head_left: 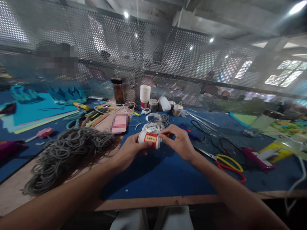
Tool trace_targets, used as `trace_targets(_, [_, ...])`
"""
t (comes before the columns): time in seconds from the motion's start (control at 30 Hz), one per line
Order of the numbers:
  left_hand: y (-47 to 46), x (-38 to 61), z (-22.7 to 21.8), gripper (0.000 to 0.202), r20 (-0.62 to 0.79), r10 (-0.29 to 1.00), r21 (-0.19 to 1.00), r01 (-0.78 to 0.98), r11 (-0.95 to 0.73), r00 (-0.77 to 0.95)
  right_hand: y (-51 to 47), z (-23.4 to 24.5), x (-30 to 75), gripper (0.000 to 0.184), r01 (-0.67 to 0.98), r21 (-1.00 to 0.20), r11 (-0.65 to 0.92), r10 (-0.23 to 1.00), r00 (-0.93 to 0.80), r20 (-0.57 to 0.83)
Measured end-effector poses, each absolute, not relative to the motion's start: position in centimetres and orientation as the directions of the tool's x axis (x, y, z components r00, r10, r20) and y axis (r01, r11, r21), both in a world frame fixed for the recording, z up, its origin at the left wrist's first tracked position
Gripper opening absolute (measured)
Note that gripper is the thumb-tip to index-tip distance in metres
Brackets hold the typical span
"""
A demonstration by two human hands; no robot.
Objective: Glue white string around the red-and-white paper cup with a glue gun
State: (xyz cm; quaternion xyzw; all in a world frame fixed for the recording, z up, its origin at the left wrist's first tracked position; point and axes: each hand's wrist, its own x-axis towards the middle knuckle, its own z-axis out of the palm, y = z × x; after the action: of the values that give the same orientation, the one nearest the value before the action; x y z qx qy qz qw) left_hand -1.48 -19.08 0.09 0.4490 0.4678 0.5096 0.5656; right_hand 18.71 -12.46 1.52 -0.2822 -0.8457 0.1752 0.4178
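Note:
My left hand is wrapped round a small white paper cup with a red and yellow label, which lies tipped on its side above the blue table mat. My right hand has its thumb and fingertips pinched together at the cup's right end; whatever is between them is too small to make out. Just behind the cup lies a loose coil of white and grey cord. To the left is a big tangle of grey cord. Scissors with yellow and red handles rest right of my right forearm.
A stack of paper cups, a dark-lidded jar and small tubs stand at the back before a perforated metal screen. A purple glue gun lies right, its cable nearby. Pens, tools and blue paper fill the left.

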Motion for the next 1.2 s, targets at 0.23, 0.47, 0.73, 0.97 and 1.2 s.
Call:
trace_targets(0.23, [-19.04,-1.52,-0.04,0.040,-0.074,0.996,0.982,-0.170,0.081,0.042,-12.37,1.43,18.78,0.010,0.351,-0.541,0.765,0.643,-0.477,0.599])
trace_targets(0.47, [-19.14,-1.52,0.10,0.038,-0.080,0.996,0.982,-0.167,0.086,0.040,-12.54,1.69,18.84,0.011,0.357,-0.547,0.757,0.652,-0.475,0.591])
trace_targets(0.73, [-19.21,-1.48,0.22,0.040,-0.086,0.996,0.982,-0.163,0.090,0.033,-12.59,1.80,18.94,0.012,0.341,-0.544,0.767,0.640,-0.473,0.606])
trace_targets(0.97, [-19.15,-1.59,0.07,0.041,-0.080,0.996,0.982,-0.170,0.087,0.048,-12.56,1.78,18.96,0.009,0.367,-0.529,0.765,0.643,-0.472,0.603])
trace_targets(1.2, [-19.08,-1.58,-0.04,0.040,-0.065,0.997,0.982,-0.171,0.073,0.052,-12.53,1.72,18.95,0.008,0.381,-0.528,0.759,0.651,-0.463,0.602])
